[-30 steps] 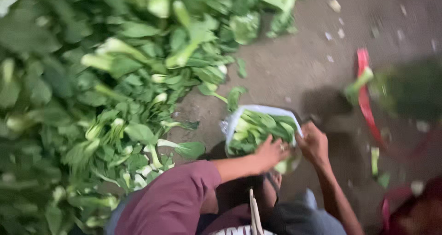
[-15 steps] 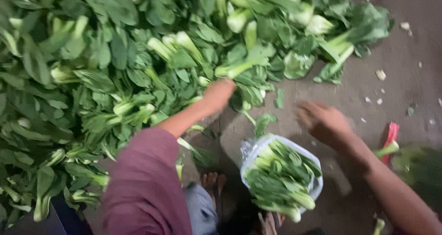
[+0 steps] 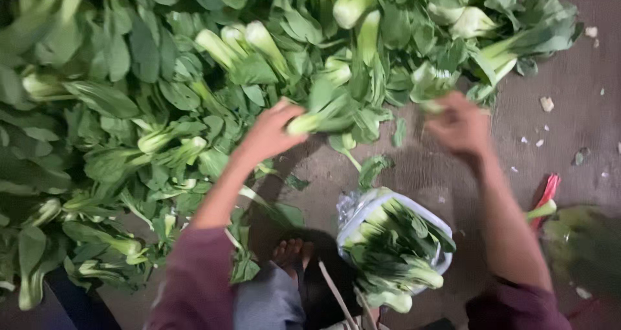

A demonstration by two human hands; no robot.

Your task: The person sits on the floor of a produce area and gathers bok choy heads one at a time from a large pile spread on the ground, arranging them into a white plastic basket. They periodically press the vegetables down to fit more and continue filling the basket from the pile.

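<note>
While both arms stretch forward from maroon sleeves, the left hand (image 3: pixel 268 135) reaches into the edge of a big heap of bok choy (image 3: pixel 162 91) spread over the floor (image 3: pixel 569 129). Its forearm runs up and to the right from the lower left of the view, wrist straight, back of the hand turned up. The fingers are curled around the pale stalk end of one bok choy head (image 3: pixel 323 113), which sticks out to the right of the hand with its leaves lying over the heap's rim.

The right hand (image 3: pixel 460 126) is raised at the heap's right-hand edge, its forearm rising steeply from the lower right. It is motion-blurred; its fingers bend loosely toward a leafy bunch (image 3: pixel 430 84) just above them, and whether they grip it or only touch it cannot be told.

Between the two forearms, nearer the person, a white plastic bag (image 3: pixel 362 207) sits on the floor with its mouth open, packed with more dark-leaved bok choy (image 3: pixel 394 252). A bare foot (image 3: pixel 291 252) shows just left of the bag. A red strip (image 3: pixel 548 191) lies on the floor to the right of the right forearm, and pale scraps (image 3: pixel 547 104) dot the concrete beyond the heap.
</note>
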